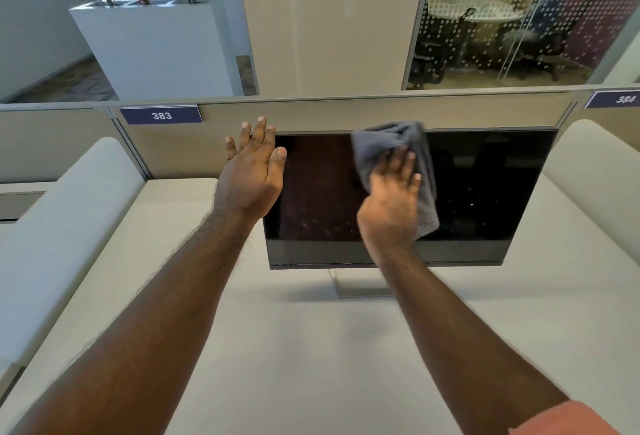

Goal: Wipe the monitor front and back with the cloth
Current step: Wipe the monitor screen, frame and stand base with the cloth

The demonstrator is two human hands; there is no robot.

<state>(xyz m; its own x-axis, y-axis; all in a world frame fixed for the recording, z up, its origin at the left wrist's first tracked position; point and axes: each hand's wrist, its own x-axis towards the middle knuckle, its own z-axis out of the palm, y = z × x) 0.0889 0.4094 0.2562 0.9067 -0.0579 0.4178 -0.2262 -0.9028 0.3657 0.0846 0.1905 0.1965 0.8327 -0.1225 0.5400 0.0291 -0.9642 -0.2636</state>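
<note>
- I see the monitor (485, 192) standing upright on its pale stand (360, 284) at the far middle of the bench (311, 348), screen dark and facing me.
- Behind the monitor runs a beige partition (311, 114) with label 383 (161, 115) at its left and label 384 (620, 99) at its right.
- Right hand (391, 206): pressed flat on the upper middle of the screen, fingers spread and pointing up, palm on the cloth (391, 140). Not a closed grip; the open hand pins the cloth to the glass.
- The cloth is grey and bunched. Most of it lies above and to the right of the right hand; its top reaches the monitor's upper edge, and a fold hangs down past the wrist on the right side.
- Left hand (251, 171): open, fingers straight and together, set against the monitor's upper left corner. The fingertips rise above the top edge; the thumb lies on the front at the left edge of the screen. I cannot tell how far the fingers wrap behind the panel.
- The two hands are apart, with bare dark screen between them.
- Faint specks and smears show on the lower left of the screen, below the left hand and left of the right wrist.
- White padded dividers (69, 209) flank the bench on both sides.
</note>
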